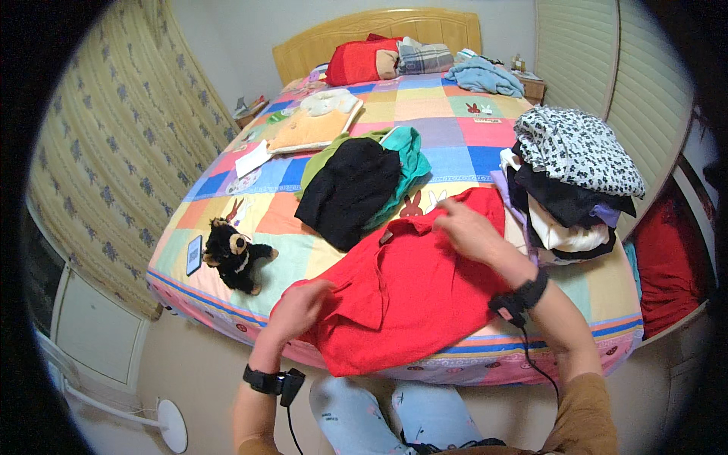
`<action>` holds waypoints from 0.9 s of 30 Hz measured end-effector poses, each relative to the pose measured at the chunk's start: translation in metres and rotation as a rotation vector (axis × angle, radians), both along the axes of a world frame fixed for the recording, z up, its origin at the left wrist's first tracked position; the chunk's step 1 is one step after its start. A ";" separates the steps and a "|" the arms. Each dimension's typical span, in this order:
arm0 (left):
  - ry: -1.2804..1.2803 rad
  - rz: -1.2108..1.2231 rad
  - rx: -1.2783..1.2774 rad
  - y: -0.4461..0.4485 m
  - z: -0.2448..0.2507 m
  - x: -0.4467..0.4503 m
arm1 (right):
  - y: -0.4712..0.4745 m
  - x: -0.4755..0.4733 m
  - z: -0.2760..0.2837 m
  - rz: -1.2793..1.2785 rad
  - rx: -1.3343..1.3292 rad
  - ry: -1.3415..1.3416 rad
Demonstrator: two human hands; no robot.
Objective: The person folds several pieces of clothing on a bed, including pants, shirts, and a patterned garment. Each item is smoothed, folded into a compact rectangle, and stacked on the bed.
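A red long garment with a collar [421, 290] lies spread over the near edge of the bed, one part folded over on its left side. My left hand [304, 307] grips its left edge with curled fingers. Over the upper right part, beside the collar, is my right hand [472, 230]; its fingers are bent and slightly blurred, and whether they pinch the cloth is unclear. Just beyond the red garment rests a heap with a black garment [352, 187] on top and a teal garment [410, 151] under its right side.
A tall stack of folded clothes, topped by a black-and-white patterned garment [574, 151], stands at right. To the left are a black plush bear [233, 256] and a smartphone [194, 256]. Farther back lie an orange cushion [310, 128], a red pillow [355, 62] and a light-blue cloth [483, 77].
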State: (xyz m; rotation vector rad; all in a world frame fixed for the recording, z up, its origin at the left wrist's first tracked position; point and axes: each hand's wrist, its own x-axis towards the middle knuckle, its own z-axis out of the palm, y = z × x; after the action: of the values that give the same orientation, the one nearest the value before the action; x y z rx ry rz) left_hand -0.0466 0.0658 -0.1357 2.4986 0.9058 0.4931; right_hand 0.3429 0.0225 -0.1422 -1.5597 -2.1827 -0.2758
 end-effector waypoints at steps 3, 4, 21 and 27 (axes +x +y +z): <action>0.113 -0.043 0.090 0.004 -0.012 0.013 | 0.027 -0.012 -0.012 -0.052 -0.386 -0.083; 0.118 -0.081 0.184 0.008 -0.015 0.013 | 0.038 -0.013 -0.014 -0.072 -0.395 -0.064; 0.055 -0.248 0.141 -0.033 0.000 0.015 | -0.002 0.042 0.009 -0.091 -0.423 0.133; -0.009 -0.039 0.110 -0.034 -0.021 0.037 | -0.027 0.039 -0.020 -0.165 -0.222 0.218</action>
State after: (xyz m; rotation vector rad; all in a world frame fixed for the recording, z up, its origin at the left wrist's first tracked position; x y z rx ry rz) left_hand -0.0098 0.0319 -0.1566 2.6056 0.8458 0.5544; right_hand 0.3818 -0.0043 -0.1621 -1.8010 -1.9730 0.0872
